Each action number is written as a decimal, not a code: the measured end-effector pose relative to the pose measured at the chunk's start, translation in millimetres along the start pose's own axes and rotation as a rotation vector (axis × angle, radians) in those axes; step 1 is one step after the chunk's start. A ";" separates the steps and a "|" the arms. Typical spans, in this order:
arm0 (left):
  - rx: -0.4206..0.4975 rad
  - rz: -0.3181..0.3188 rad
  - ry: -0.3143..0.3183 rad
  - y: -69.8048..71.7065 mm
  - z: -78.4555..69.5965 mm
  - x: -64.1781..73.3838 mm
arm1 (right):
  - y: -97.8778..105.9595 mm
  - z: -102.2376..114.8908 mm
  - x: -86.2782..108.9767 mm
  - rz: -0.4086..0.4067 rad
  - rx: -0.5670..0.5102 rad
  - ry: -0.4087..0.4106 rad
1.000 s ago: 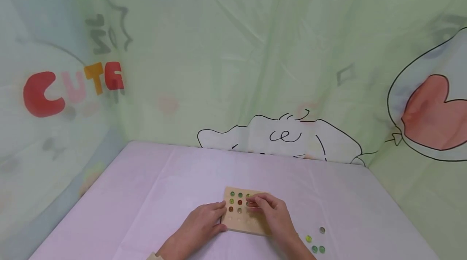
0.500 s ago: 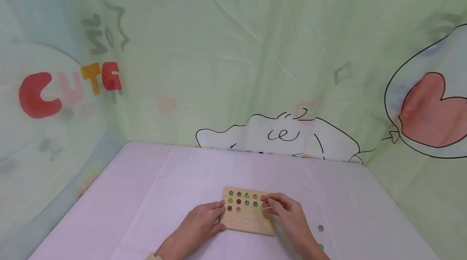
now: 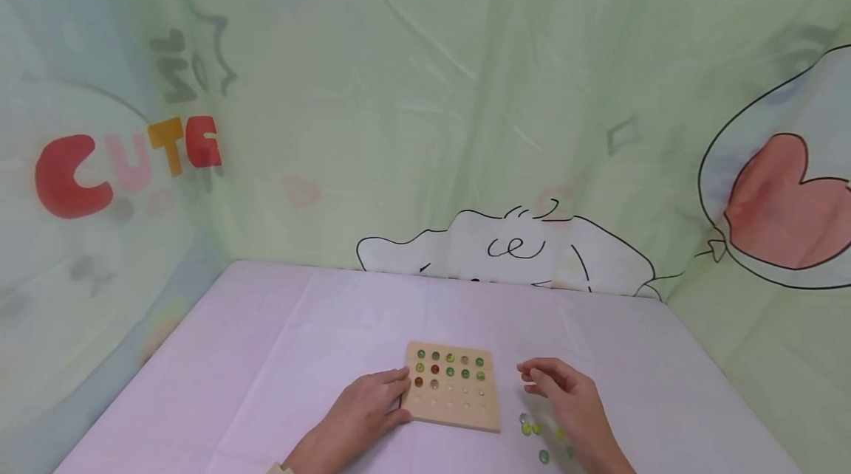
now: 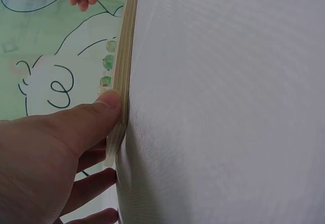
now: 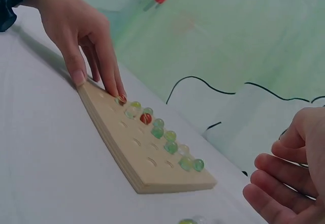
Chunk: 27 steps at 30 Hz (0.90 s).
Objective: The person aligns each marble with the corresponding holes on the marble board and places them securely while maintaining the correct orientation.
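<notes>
A pale wooden board with rows of round hollows lies on the table. Glass marbles in green, yellow-green, clear and red fill its two far rows and part of the third. My left hand holds the board at its left side, the thumb on the near corner and fingers along the edge, as the right wrist view shows. To the right of the board, my right hand hovers apart from it, fingers loosely bent. No marble shows between those fingers in the right wrist view.
Several loose marbles lie on the table right of the board, some partly hidden by the right forearm. A pale pink-white cloth covers the table. Printed curtains hang at the back and sides.
My right hand has moved rightward across the board and off it, uncovering marbles at the right ends of the two far rows. My left hand keeps its place on the board.
</notes>
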<state>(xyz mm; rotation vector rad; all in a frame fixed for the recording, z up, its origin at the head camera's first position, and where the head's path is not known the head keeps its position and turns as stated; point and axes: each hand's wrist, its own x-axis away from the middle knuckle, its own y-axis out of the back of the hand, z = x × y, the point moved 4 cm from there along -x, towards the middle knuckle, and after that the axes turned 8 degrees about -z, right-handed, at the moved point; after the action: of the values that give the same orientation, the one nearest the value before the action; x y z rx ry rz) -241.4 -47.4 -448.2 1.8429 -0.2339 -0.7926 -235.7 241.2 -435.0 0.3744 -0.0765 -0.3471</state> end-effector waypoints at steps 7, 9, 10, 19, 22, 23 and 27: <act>-0.003 0.011 0.006 0.0 -0.1 0.8 | 27.7 -11.5 -0.1 -0.049 0.042 0.002; 0.000 0.013 0.013 0.0 -0.1 0.6 | 32.7 -13.9 -0.1 -0.053 0.063 -0.006; 0.000 0.014 0.018 -0.1 0.0 0.5 | 34.9 -14.9 -0.3 -0.054 0.076 -0.013; -0.017 0.032 0.044 -2.7 1.8 -1.1 | 51.5 -31.1 -5.7 -0.108 0.163 -0.045; -0.010 0.031 0.039 -1.6 2.3 -1.8 | 54.8 -36.3 -7.8 -0.131 0.196 -0.043; -0.005 0.031 0.039 -1.4 2.3 -1.9 | 56.1 -38.5 -8.3 -0.142 0.208 -0.051; 0.010 0.032 0.042 -1.0 1.1 -1.6 | 61.2 -50.0 -9.2 -0.176 0.270 -0.075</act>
<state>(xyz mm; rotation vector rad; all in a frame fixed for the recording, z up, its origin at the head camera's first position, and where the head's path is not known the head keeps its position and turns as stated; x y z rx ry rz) -243.5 -47.0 -448.7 1.8587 -0.2398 -0.7310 -218.1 315.0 -458.8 0.6379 -0.1651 -0.5267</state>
